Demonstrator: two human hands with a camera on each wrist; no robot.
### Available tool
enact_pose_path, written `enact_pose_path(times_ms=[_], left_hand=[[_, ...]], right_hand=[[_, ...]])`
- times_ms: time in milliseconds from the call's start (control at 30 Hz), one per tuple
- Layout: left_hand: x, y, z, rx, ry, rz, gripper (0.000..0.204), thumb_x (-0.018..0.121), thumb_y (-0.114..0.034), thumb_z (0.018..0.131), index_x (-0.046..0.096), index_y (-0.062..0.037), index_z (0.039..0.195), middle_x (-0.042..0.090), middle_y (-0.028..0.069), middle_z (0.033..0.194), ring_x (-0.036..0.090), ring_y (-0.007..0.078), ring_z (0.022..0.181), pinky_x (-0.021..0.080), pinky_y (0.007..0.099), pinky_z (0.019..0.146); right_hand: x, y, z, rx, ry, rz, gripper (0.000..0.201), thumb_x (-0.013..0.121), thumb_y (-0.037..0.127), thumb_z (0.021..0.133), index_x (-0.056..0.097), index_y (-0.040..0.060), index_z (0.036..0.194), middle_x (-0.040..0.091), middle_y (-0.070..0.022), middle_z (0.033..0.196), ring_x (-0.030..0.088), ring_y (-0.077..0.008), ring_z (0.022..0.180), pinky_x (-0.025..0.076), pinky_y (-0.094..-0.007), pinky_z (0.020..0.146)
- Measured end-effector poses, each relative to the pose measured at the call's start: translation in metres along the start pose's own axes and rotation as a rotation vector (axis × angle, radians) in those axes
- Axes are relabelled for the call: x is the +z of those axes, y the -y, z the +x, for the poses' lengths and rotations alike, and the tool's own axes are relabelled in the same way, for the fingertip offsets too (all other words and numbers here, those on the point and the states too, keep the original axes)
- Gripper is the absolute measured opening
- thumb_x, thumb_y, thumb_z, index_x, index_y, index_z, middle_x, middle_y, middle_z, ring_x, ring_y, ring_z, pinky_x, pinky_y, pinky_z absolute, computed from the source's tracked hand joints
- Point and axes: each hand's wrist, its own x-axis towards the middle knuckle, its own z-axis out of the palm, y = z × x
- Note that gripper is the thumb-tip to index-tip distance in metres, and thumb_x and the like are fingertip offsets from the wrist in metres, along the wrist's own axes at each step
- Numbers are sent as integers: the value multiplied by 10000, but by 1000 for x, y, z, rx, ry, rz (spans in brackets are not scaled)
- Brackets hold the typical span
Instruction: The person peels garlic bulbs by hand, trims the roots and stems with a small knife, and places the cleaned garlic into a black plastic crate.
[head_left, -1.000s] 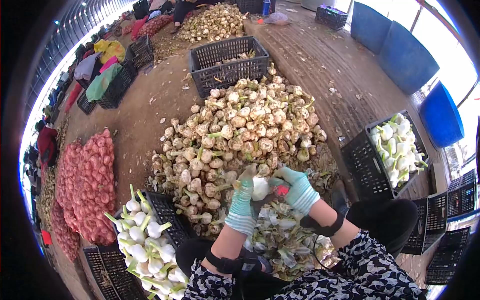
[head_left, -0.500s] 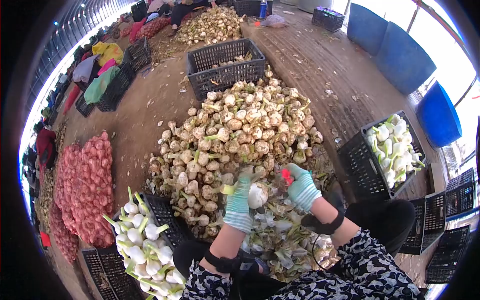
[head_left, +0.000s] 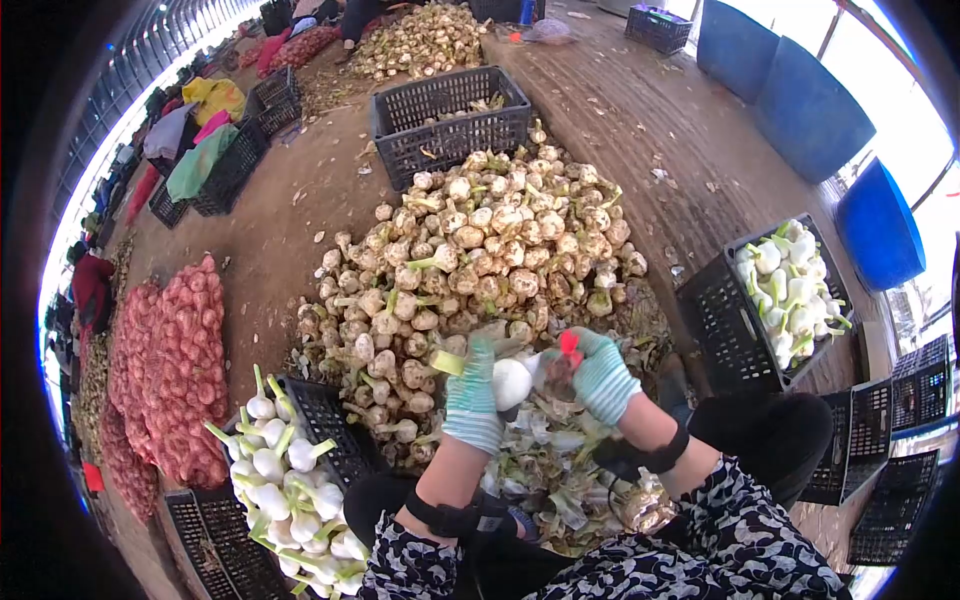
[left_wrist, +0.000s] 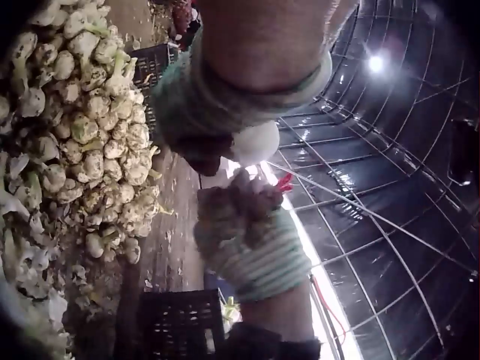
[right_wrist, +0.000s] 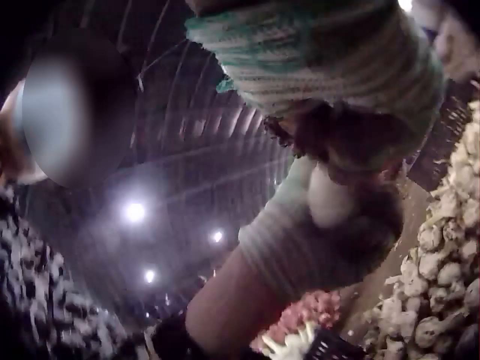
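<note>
My left hand (head_left: 472, 400), in a striped white and green glove, grips a garlic bulb (head_left: 512, 384), its cut green stem (head_left: 447, 363) poking out on the left. The bulb is smooth and white on the side toward me. Just right of it, my gloved right hand (head_left: 605, 382) holds a small red thing (head_left: 570, 343) at the thumb and fingers; its kind is hidden. Brownish papery husk (head_left: 556, 374) shows between that hand and the bulb. In the right wrist view the bulb (right_wrist: 330, 196) sits between both gloves.
A heap of unpeeled garlic (head_left: 480, 240) lies ahead, with a black crate (head_left: 450, 145) behind it. Peeled husks (head_left: 560, 470) cover the floor below my hands. Crates of white garlic stand left (head_left: 295, 480) and right (head_left: 790, 290). Red mesh sacks (head_left: 185, 370) lie far left.
My hands were together at the bulb, then parted; now the right hand is back near it with husk at its fingers. The bulb's visible side went from brown-patched to white.
</note>
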Motion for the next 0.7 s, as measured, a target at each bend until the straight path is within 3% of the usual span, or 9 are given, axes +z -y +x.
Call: enact_pose_path(times_ms=[100, 200, 267, 333, 400, 467, 533, 567, 700], left_hand=[[-11, 2, 9, -15, 67, 76, 839, 551, -609, 646, 407, 120, 1035, 543, 188, 941, 575, 253, 830, 496, 351, 730], [-7, -2, 2, 21, 90, 260, 822, 534, -627, 645, 438, 111, 995, 556, 165, 909, 582, 240, 802, 499, 337, 717], [0, -1, -1, 91, 50, 397, 723, 513, -615, 679, 483, 50, 961, 568, 121, 848, 584, 218, 727, 505, 313, 646], [-11, 8, 8, 420, -121, 651, 603, 504, -579, 717, 511, -14, 929, 565, 84, 787, 570, 195, 656, 496, 290, 575], [-15, 2, 8, 303, -82, 554, 479, 494, -506, 769, 519, -54, 923, 555, 68, 771, 556, 186, 644, 489, 290, 565], [-14, 1, 10, 54, -187, 164, 400, 514, -422, 792, 516, -44, 924, 557, 65, 771, 561, 194, 665, 493, 288, 588], [-1, -5, -6, 160, 45, 68, 277, 544, -273, 796, 513, -33, 931, 549, 82, 862, 557, 210, 764, 500, 332, 655], [0, -9, -10, 104, 74, 63, 270, 539, -261, 796, 515, -32, 936, 544, 85, 876, 553, 214, 778, 495, 344, 674], [5, -20, -14, -27, 22, -182, 254, 525, -252, 800, 521, -33, 928, 544, 92, 856, 549, 231, 776, 490, 371, 693]], right_hand=[[-3, -2, -2, 29, -186, -64, 217, 461, 215, 821, 454, 26, 927, 537, -124, 760, 530, -225, 605, 467, -289, 526], [11, 3, -19, 24, 136, -436, 240, 477, 249, 816, 458, 41, 934, 534, -138, 785, 539, -241, 632, 469, -311, 516], [-11, -3, 6, 505, 366, 254, 201, 490, 218, 810, 482, 49, 919, 532, -121, 845, 548, -232, 659, 478, -320, 537], [17, -14, -9, 242, 59, 22, 177, 510, 210, 803, 509, 45, 868, 532, -91, 839, 533, -207, 671, 470, -295, 561], [9, -32, -6, -735, 256, -1149, 148, 448, 188, 836, 492, 49, 856, 518, -69, 758, 525, -163, 633, 433, -232, 577], [-8, -33, 8, -536, 122, -925, 141, 478, 165, 806, 508, 27, 809, 527, -72, 746, 532, -175, 647, 435, -261, 603], [-48, -19, 33, -226, 81, 47, 112, 496, 132, 779, 515, 23, 792, 533, -65, 723, 529, -175, 680, 435, -273, 593], [-53, -19, 39, -236, -272, 114, 56, 496, 87, 756, 518, 36, 763, 522, -59, 686, 527, -183, 646, 418, -280, 542], [-44, -27, 2, -201, -226, -77, 61, 479, 88, 761, 524, 47, 763, 537, -70, 686, 526, -192, 621, 428, -281, 522]])
